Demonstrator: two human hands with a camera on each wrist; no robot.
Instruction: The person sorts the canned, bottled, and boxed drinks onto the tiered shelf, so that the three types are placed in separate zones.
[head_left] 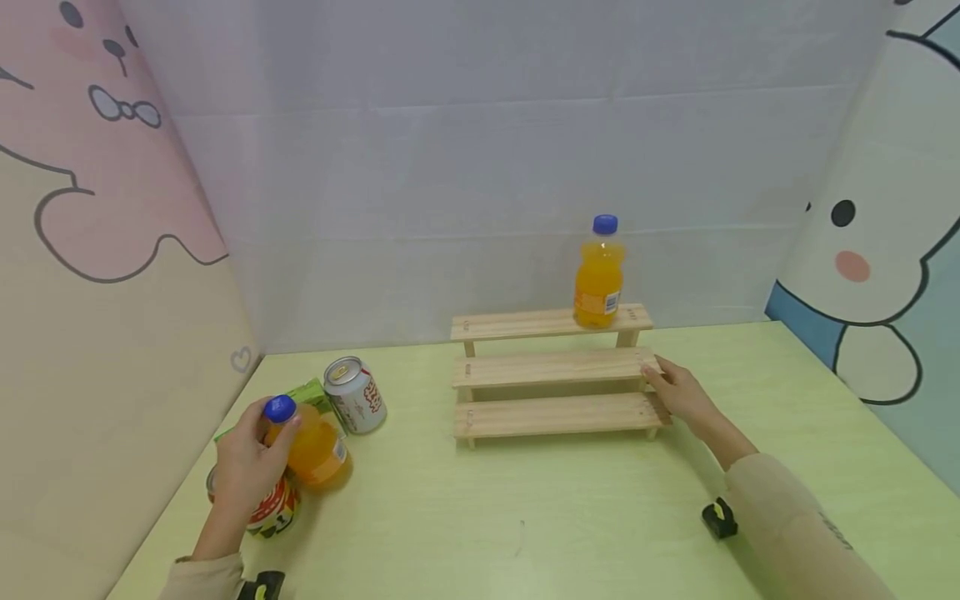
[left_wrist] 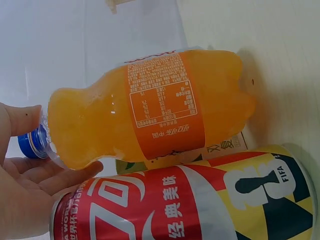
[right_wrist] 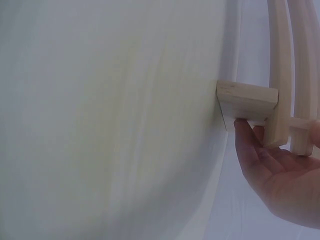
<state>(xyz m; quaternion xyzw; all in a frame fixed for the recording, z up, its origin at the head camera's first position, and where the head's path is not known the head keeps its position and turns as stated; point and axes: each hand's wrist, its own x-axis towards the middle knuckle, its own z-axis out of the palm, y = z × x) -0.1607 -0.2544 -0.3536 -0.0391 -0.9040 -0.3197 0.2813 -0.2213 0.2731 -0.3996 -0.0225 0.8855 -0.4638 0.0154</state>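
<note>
My left hand (head_left: 246, 467) grips an orange drink bottle (head_left: 318, 450) around its neck, just below the blue cap. In the left wrist view the bottle (left_wrist: 150, 107) lies across the picture beside a red and yellow can (left_wrist: 200, 200), thumb and fingers around the neck. A three-tier wooden rack (head_left: 555, 368) stands near the back wall, and another orange bottle (head_left: 598, 275) is upright on its top tier. My right hand (head_left: 682, 396) holds the rack's right end; the right wrist view shows the fingers (right_wrist: 250, 150) curled at the wooden end pieces (right_wrist: 247, 95).
A silver can (head_left: 356, 396) stands at the left of the table, beside a green carton (head_left: 311, 393) partly hidden behind the held bottle. The red and yellow can (head_left: 275, 507) and part of another can (head_left: 211, 483) are near my left hand. Walls border the table.
</note>
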